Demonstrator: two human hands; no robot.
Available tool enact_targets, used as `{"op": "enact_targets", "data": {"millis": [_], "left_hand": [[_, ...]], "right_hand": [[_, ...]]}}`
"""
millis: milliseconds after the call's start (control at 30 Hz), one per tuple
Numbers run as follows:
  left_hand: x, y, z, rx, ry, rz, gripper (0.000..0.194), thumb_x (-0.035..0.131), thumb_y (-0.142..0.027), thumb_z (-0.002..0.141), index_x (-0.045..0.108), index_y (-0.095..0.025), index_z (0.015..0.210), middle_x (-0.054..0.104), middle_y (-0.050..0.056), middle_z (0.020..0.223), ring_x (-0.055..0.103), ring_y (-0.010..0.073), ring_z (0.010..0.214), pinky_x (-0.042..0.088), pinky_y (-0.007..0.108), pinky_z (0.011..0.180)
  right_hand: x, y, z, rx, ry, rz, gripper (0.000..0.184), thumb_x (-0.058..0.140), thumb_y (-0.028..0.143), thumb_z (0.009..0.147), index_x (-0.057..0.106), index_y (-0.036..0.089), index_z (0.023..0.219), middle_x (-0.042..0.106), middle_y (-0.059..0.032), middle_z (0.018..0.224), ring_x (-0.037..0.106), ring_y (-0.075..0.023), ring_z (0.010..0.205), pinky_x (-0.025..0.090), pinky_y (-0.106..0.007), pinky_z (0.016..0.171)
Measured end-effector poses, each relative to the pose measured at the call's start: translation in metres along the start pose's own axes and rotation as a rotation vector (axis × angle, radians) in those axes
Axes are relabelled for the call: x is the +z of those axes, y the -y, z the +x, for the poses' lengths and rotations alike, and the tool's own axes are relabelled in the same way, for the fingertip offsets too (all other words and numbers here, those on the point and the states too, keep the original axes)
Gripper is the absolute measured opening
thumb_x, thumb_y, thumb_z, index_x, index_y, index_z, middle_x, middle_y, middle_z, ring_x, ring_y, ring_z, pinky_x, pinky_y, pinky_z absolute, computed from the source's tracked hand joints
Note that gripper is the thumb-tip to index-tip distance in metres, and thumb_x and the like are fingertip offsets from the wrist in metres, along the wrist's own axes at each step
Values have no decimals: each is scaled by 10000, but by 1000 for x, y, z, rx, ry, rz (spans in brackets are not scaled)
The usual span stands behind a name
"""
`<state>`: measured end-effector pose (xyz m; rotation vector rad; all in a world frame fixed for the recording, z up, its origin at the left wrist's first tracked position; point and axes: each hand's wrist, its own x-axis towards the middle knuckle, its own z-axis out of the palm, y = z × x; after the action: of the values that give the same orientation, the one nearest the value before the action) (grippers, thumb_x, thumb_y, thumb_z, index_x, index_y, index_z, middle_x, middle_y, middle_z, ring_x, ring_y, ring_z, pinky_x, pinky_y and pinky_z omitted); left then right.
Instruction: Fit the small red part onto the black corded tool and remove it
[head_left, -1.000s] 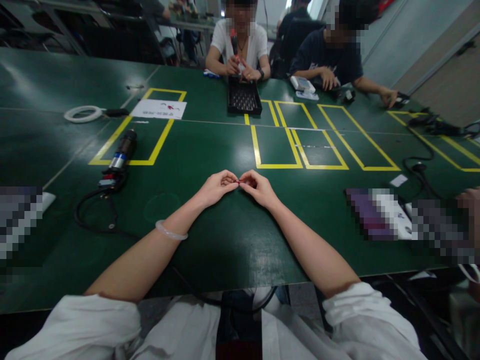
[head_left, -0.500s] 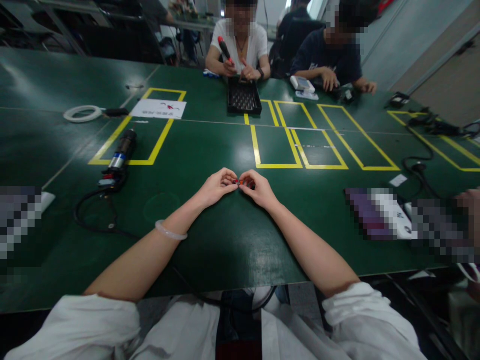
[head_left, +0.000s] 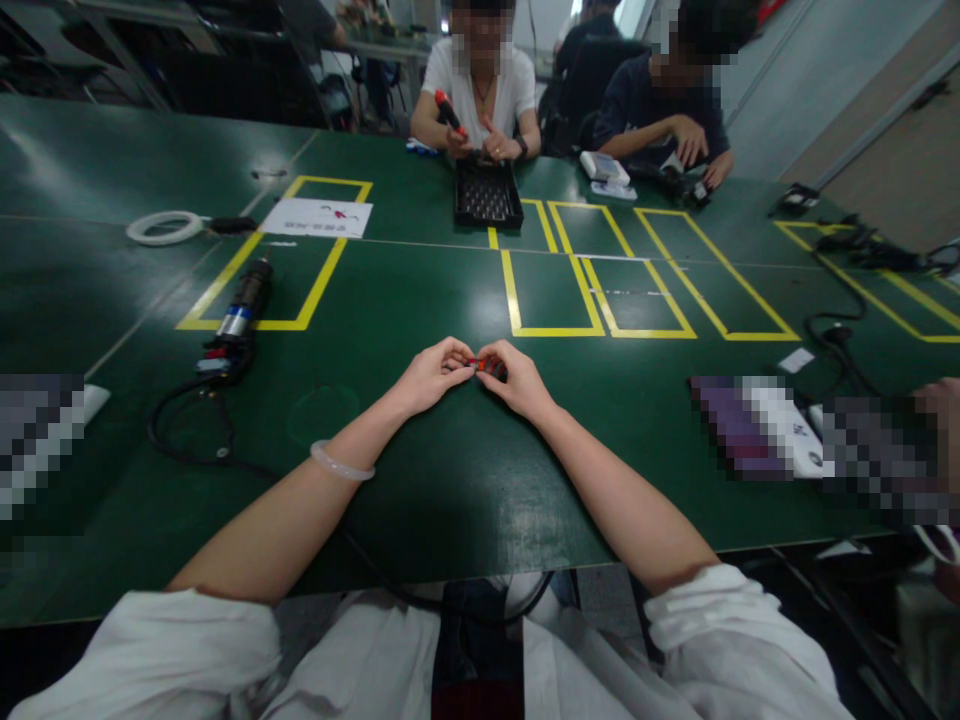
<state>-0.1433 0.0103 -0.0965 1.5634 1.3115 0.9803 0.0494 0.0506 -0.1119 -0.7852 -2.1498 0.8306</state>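
Note:
Above the green table, my left hand and my right hand meet fingertip to fingertip. Between them is a small red-and-dark piece, too small and too covered by fingers to name. The left thumb and fingers pinch its left end. My right hand is curled round its other side, with red and dark parts showing inside the curl. A pale bangle circles my left wrist.
To the left lies a dark cylindrical tool with a cable, near a white coil and a printed sheet. Across the table stands a black tray before a person holding a red-and-black tool. A purple-and-white item lies right.
My hands stay almost in place; my right fingers shift slightly, and more of the red piece shows. Opposite, one person lowers the red-and-black tool; another draws a hand back from the right.

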Motion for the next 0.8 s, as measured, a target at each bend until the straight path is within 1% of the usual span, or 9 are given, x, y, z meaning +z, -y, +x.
{"op": "enact_targets", "data": {"millis": [233, 333, 400, 500, 533, 600, 700, 733, 800], "left_hand": [[-1, 2, 0, 2, 19, 27, 359, 661, -450, 807, 609, -146, 991, 678, 79, 951, 645, 191, 876, 500, 346, 826], [-6, 0, 0, -4, 9, 75, 411, 622, -465, 831, 606, -142, 1085, 680, 94, 1017, 640, 197, 908, 495, 361, 859], [-16, -2, 0, -13, -12, 131, 460, 600, -468, 844, 593, -138, 1165, 671, 105, 1070, 634, 200, 943, 487, 368, 891], [-43, -6, -3, -31, -64, 260, 507, 582, -465, 856, 570, -146, 1249, 654, 113, 1136, 618, 214, 1019, 470, 372, 938], [-55, -7, -5, -42, -86, 340, 518, 577, -464, 860, 562, -152, 1273, 645, 115, 1166, 608, 224, 1046, 464, 376, 947], [-83, -7, -13, -84, -148, 578, 552, 565, -465, 869, 541, -151, 1323, 612, 130, 1242, 569, 258, 1117, 436, 403, 983], [-126, -1, -35, -231, -307, 1017, 637, 526, -484, 886, 485, -92, 1386, 517, 188, 1367, 454, 334, 1240, 329, 497, 1077], [-141, 2, -44, -306, -363, 1115, 679, 514, -506, 885, 450, -83, 1413, 472, 205, 1414, 419, 352, 1271, 311, 512, 1088], [-167, 10, -63, -457, -473, 1235, 762, 506, -569, 868, 391, -86, 1446, 388, 228, 1485, 370, 381, 1319, 294, 527, 1100]], "right_hand": [[1, -6, 1, 15, -25, 64, 123, 602, 275, 869, 592, 199, 965, 614, -31, 928, 573, -141, 750, 447, -276, 680], [1, -7, 2, 64, -36, 124, 144, 613, 301, 857, 601, 190, 948, 612, -23, 881, 554, -131, 701, 438, -271, 654], [1, -7, 2, 98, -34, 151, 155, 621, 309, 847, 604, 187, 941, 606, -13, 844, 533, -123, 668, 433, -270, 650], [1, -6, 2, 132, -24, 169, 168, 632, 314, 831, 604, 188, 938, 599, -2, 808, 512, -119, 647, 427, -270, 647], [1, -5, 3, 138, -21, 174, 171, 634, 315, 827, 603, 189, 938, 595, 1, 799, 510, -120, 645, 425, -270, 646], [1, -6, 3, 144, -13, 188, 172, 633, 314, 822, 601, 189, 936, 588, 4, 786, 508, -120, 641, 422, -271, 644], [1, -6, 3, 148, -2, 202, 172, 627, 314, 821, 599, 191, 937, 583, 7, 774, 509, -121, 639, 420, -271, 641], [1, -6, 3, 152, -1, 204, 172, 627, 316, 820, 598, 192, 936, 582, 7, 770, 509, -121, 638, 420, -271, 640], [1, -5, 3, 156, -1, 205, 172, 626, 318, 818, 598, 194, 932, 583, 9, 764, 510, -122, 638, 421, -271, 640]]}}
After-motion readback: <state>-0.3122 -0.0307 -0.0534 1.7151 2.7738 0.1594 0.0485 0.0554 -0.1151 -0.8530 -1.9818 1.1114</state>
